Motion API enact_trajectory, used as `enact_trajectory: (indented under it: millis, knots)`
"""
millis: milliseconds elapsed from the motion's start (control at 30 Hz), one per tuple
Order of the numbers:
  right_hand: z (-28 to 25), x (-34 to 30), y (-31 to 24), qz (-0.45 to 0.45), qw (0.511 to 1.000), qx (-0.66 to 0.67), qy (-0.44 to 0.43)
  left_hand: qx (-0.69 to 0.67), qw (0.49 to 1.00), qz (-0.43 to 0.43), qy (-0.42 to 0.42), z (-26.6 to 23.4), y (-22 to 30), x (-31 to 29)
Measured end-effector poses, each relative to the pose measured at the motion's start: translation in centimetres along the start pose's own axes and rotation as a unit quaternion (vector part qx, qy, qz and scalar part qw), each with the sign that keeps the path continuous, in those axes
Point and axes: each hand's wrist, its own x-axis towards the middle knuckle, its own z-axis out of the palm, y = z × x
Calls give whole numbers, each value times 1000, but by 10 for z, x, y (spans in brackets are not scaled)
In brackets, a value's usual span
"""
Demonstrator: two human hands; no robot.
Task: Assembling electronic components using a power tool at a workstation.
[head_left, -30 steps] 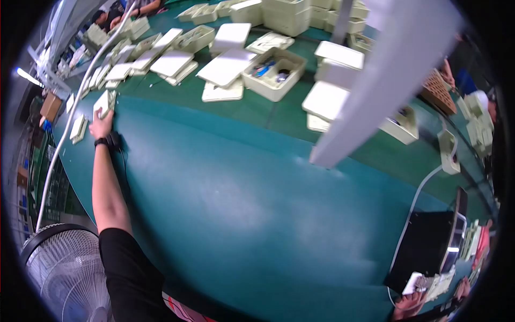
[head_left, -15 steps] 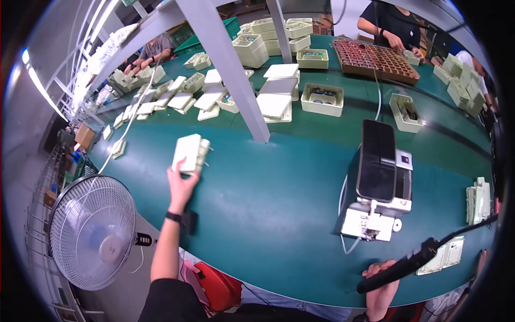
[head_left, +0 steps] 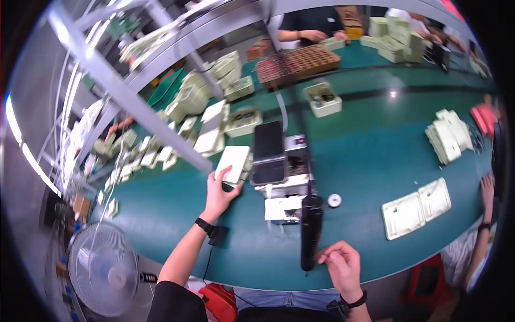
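Observation:
My left hand grips a white plastic box by its near end, thumb on one side and fingers over the lid. The box is just above or on the green table, close to the left side of a small machine with a black screen. A black electric screwdriver hangs upright from its cord in front of the machine. Beside its lower end is my right hand, fingers curled and tips pinched together. Whatever the tips hold, if anything, is too small to make out.
Two open pale covers lie to the right, with a stack of covers beyond. Pale boxes and a brown compartment tray stand farther back. A grey post slants at left above a fan. Co-workers sit around the table.
The view has turned right. My left hand has carried the box rightward, close to the machine. My right hand now shows on the right of the screwdriver instead of partly behind it.

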Motion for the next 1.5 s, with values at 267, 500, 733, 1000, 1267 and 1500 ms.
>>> enact_trajectory:
  millis: [267,500,733,1000,1267,1500]
  knots:
    - [5,5,-1,1,998,-35,-52,-218,975,-4,-44,106,-198,171]
    - [0,1,-7,-93,989,-80,86,-223,966,81,-104,107,-106,185]
    - [-50,0,-108,-453,549,-630,310,-184,976,111,31,21,-30,70]
    - [54,23,-42,-168,908,-382,47,-217,928,116,-279,-28,139,-81]
    - [76,-12,-70,-186,949,-247,57,-216,835,363,-354,24,217,-90]
    - [107,-56,-121,-456,858,-226,-69,-131,855,491,-107,128,311,-101]
